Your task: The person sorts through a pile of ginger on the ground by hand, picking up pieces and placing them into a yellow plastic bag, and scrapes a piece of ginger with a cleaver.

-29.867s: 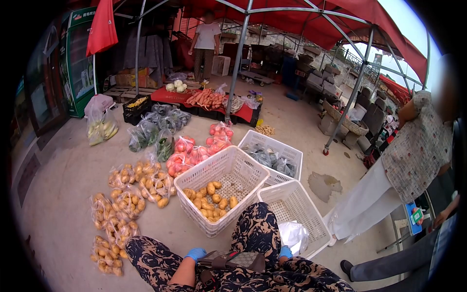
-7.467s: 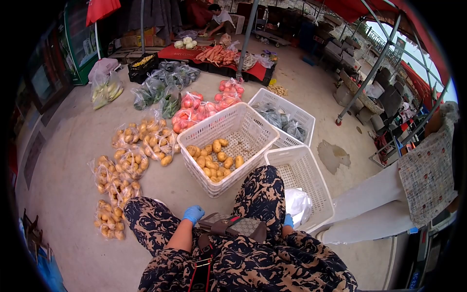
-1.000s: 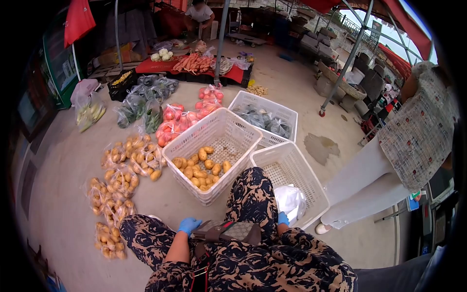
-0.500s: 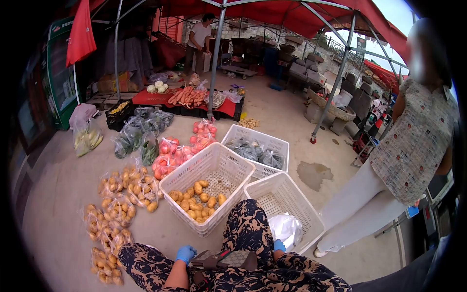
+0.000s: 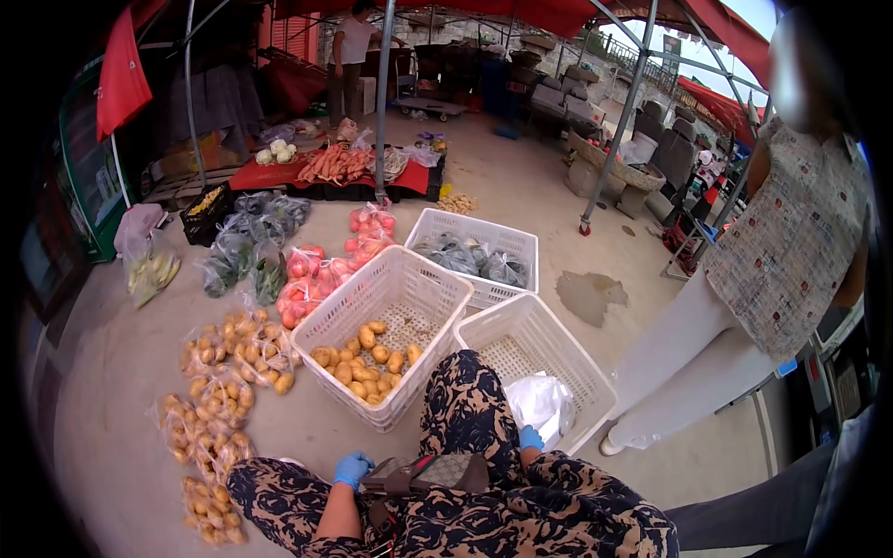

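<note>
My left hand (image 5: 354, 468), in a blue glove, rests by my left thigh beside a patterned waist bag (image 5: 437, 474); its fingers look loosely apart and nothing shows in them. Partly hidden by my right knee, my right hand (image 5: 531, 437) in a matching glove is at the near edge of a white crate (image 5: 595, 372). Next to it, white plastic bags (image 5: 539, 402) lie in that crate; whether the fingers grip them cannot be made out. In front of my knees, another white crate (image 5: 430, 321) has loose potatoes (image 5: 367, 374) on its bottom.
Bagged potatoes (image 5: 223, 400) lie on the ground to the left, with bagged red produce (image 5: 312, 279) beyond. A third crate (image 5: 498, 290) holds bagged dark vegetables. One person (image 5: 781, 251) stands close on my right, another (image 5: 353, 56) at the back. Canopy poles (image 5: 384, 102) stand ahead.
The whole scene sits slightly higher and further left as my head view shifts. Both hands keep about the same places; the crates and bags look unchanged.
</note>
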### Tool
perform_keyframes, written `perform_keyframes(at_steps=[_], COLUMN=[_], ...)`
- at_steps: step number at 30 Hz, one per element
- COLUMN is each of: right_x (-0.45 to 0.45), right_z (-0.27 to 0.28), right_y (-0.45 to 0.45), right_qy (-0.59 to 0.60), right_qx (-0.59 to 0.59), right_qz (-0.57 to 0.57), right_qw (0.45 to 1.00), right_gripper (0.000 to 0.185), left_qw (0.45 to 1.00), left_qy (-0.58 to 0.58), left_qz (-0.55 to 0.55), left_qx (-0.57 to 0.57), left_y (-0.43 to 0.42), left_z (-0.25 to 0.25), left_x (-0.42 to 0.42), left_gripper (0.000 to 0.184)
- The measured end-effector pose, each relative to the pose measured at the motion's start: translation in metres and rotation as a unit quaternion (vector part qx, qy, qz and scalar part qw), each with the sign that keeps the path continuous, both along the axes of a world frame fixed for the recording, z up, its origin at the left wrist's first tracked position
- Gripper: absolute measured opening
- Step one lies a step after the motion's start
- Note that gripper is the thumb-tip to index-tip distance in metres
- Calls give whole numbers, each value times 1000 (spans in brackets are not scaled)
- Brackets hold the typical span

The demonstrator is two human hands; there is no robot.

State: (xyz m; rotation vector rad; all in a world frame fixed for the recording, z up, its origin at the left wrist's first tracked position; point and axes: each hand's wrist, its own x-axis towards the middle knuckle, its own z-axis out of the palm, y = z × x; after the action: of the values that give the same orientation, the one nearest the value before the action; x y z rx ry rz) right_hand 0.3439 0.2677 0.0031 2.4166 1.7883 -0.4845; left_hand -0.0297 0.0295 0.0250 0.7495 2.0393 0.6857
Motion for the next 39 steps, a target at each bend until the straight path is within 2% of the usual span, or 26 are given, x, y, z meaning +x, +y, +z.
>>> perform_keyframes(at_steps=[11, 21, 23, 24, 25, 26, 27, 28, 30, 32, 33, 34, 36, 37, 39], right_x=[1, -3, 0, 8, 18, 16, -1, -23, -74, -129, -157, -183, -222, -240, -256], right_z=[-4, 0, 1, -2, -17, 14, 77, 124, 206, 311, 370, 435, 521, 551, 594], right_y=[3, 3, 10, 9, 33, 47, 76, 112, 179, 226, 240, 236, 252, 267, 229], right_qy=[6, 8, 38, 53, 31, 36, 44, 46, 65, 119, 141, 148, 236, 232, 181], right_qx=[-17, -22, -41, -56, -184, -303, -413, -388, -97, 174, 260, 272, 234, 167, 238], right_qz=[-11, -26, 9, 21, 147, 171, 192, 221, 249, 269, 280, 299, 305, 283, 279], right_qw=[1000, 999, 998, 997, 971, 937, 889, 894, 961, 940, 913, 903, 892, 916, 913], right_gripper=[28, 26, 32, 34, 48, 49, 50, 50, 53, 60, 64, 67, 67, 55, 57], left_qw=[998, 997, 996, 998, 1000, 999, 999, 998, 995, 994, 992, 991, 994, 997, 1000], left_qy=[43, 50, 67, 31, -6, -47, -14, 22, 59, 68, 82, 96, 77, 44, -17], left_qz=[-33, -54, -52, -37, -24, -13, -34, -54, -80, -86, -90, -93, -75, -53, 6], left_qx=[-5, -5, -41, -27, -11, 3, -5, -12, -25, -21, -15, -11, -13, -15, 0], left_y=[1, 4, 3, -1, 1, 0, 3, 5, -2, 1, 2, 2, -1, 0, 3], left_z=[20, 5, 14, 6, -12, -25, -24, -19, -17, -22, -24, -28, -21, -2, 2], left_x=[5, 0, 1, -2, -7, -6, -4, -5, -1, -1, -2, -4, -2, 1, 3], left_gripper=[17, 18, 19, 19, 19, 20, 20, 20, 21, 21, 22, 22, 22, 22, 21])
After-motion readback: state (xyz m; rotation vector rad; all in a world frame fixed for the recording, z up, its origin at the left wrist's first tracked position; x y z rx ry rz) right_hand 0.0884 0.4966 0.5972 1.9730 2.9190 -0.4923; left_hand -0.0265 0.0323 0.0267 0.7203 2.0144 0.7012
